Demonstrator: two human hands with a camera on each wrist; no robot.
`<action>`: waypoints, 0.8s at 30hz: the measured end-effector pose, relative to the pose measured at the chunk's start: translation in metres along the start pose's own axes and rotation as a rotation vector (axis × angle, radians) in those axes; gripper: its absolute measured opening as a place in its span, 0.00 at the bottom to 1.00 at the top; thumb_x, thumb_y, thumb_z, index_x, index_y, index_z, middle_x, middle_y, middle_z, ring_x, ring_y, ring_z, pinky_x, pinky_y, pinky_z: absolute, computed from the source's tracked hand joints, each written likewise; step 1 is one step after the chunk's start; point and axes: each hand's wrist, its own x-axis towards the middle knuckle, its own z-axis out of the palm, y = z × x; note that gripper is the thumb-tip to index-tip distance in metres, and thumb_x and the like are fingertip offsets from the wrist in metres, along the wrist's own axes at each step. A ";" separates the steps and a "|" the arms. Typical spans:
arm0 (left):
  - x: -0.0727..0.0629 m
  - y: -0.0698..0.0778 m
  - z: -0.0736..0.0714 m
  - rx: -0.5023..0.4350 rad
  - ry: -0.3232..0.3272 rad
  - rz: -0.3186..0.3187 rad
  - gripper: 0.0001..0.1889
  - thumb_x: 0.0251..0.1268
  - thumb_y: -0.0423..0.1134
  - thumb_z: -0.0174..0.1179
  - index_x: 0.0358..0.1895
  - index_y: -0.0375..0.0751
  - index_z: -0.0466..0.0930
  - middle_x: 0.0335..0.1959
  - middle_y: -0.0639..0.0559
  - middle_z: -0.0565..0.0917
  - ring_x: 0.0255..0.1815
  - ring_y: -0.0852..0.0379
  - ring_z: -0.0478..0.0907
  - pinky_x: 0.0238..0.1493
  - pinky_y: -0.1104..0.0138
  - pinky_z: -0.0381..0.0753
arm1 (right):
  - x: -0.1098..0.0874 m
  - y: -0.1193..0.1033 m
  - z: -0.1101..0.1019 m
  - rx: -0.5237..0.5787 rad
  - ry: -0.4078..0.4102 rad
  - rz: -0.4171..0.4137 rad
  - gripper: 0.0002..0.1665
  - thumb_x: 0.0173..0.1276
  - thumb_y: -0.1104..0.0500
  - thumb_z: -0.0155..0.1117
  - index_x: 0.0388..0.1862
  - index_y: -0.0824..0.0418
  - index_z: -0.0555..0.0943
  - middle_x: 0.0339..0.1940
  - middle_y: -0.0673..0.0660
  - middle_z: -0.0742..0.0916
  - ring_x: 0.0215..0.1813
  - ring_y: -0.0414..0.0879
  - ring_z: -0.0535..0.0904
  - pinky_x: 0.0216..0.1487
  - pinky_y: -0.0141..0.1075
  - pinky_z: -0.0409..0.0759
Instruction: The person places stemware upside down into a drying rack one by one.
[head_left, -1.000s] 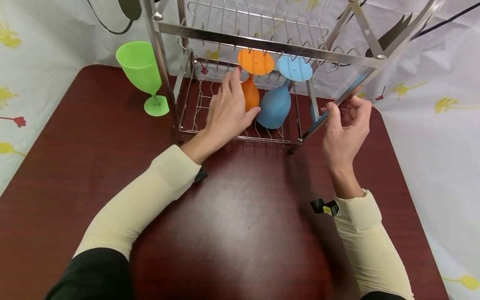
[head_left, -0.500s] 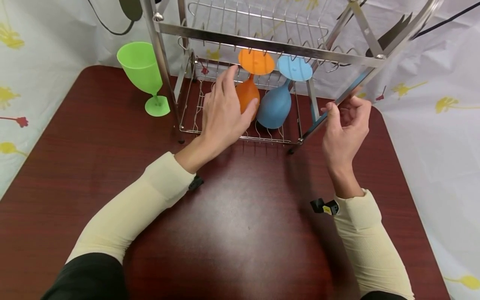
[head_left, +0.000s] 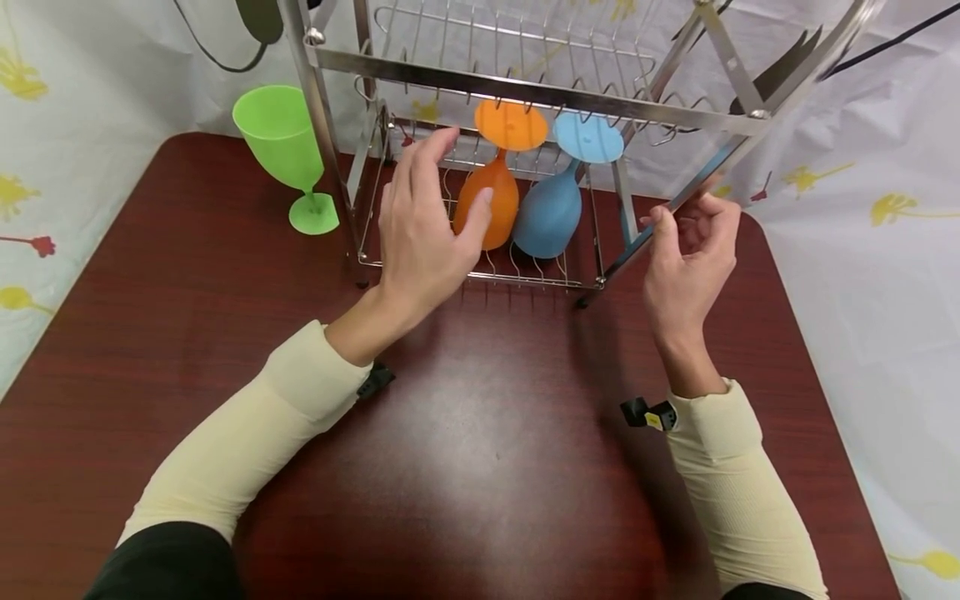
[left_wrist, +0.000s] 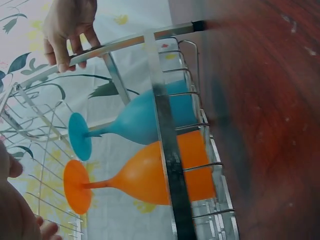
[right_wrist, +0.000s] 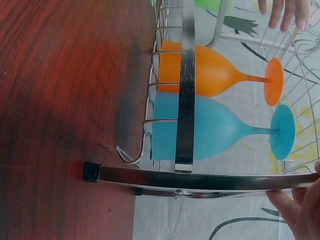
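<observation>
An orange plastic goblet (head_left: 489, 204) stands upside down on the lower tier of a metal dish rack (head_left: 480, 77), its foot up. Beside it, also inverted, is a blue goblet (head_left: 551, 212). My left hand (head_left: 422, 229) is just left of the orange goblet, fingers extended and thumb spread; in the left wrist view a gap shows between hand and cup. My right hand (head_left: 688, 271) grips the rack's right side bar (right_wrist: 215, 181) between thumb and fingers. Left of the rack, a green goblet (head_left: 281, 137) stands upright on the table.
The brown table (head_left: 480, 433) lies under everything. A wire upper tier (head_left: 517, 37) hangs above the goblets. Dark utensils (head_left: 780, 71) sit at the rack's upper right. Behind is a white patterned cloth (head_left: 862, 167).
My left hand has drawn left and slightly toward me, away from the orange goblet, uncovering more of its bowl. The right hand stays on the rack bar.
</observation>
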 end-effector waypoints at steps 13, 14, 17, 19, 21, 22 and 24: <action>-0.003 -0.016 0.001 -0.159 0.423 0.257 0.21 0.59 0.36 0.58 0.53 0.26 0.72 0.51 0.35 0.77 0.56 0.43 0.71 0.64 0.57 0.67 | -0.001 0.001 0.000 0.000 -0.008 -0.001 0.09 0.68 0.66 0.61 0.46 0.63 0.74 0.36 0.53 0.84 0.36 0.48 0.83 0.41 0.36 0.80; -0.003 -0.016 0.001 -0.159 0.446 0.262 0.21 0.59 0.36 0.58 0.53 0.26 0.71 0.51 0.35 0.76 0.56 0.43 0.70 0.64 0.56 0.67 | -0.001 0.001 0.000 0.001 -0.009 -0.004 0.09 0.68 0.67 0.61 0.45 0.63 0.73 0.36 0.53 0.84 0.36 0.47 0.83 0.41 0.36 0.80; -0.003 -0.018 -0.001 -0.163 0.498 0.248 0.22 0.57 0.36 0.58 0.53 0.26 0.70 0.51 0.34 0.74 0.56 0.42 0.69 0.63 0.56 0.66 | -0.001 0.001 0.000 0.001 -0.009 -0.008 0.09 0.68 0.67 0.61 0.45 0.63 0.73 0.36 0.52 0.84 0.36 0.46 0.83 0.41 0.36 0.80; -0.004 -0.018 -0.003 -0.167 0.522 0.228 0.22 0.57 0.36 0.57 0.53 0.25 0.69 0.51 0.34 0.73 0.56 0.42 0.68 0.61 0.57 0.66 | -0.001 0.002 0.000 -0.003 -0.008 -0.009 0.09 0.68 0.67 0.61 0.45 0.63 0.74 0.36 0.52 0.84 0.36 0.46 0.83 0.41 0.36 0.80; -0.004 -0.017 -0.005 -0.172 0.544 0.204 0.23 0.56 0.36 0.57 0.52 0.24 0.69 0.51 0.34 0.72 0.55 0.43 0.67 0.58 0.58 0.66 | -0.001 0.002 0.000 -0.006 -0.007 -0.006 0.09 0.68 0.67 0.61 0.46 0.63 0.74 0.36 0.52 0.84 0.36 0.46 0.83 0.42 0.36 0.80; -0.003 -0.016 -0.006 -0.173 0.557 0.190 0.23 0.56 0.37 0.56 0.52 0.24 0.68 0.51 0.34 0.72 0.55 0.44 0.67 0.57 0.59 0.66 | -0.001 0.002 0.000 -0.007 -0.007 -0.006 0.09 0.68 0.66 0.61 0.45 0.63 0.74 0.36 0.52 0.84 0.36 0.46 0.83 0.42 0.36 0.80; -0.002 -0.016 -0.009 -0.179 0.582 0.165 0.23 0.56 0.37 0.56 0.51 0.24 0.68 0.50 0.34 0.72 0.54 0.45 0.67 0.55 0.60 0.66 | -0.002 0.002 0.000 -0.006 -0.006 -0.005 0.09 0.68 0.66 0.61 0.45 0.63 0.74 0.36 0.52 0.84 0.36 0.46 0.83 0.42 0.36 0.80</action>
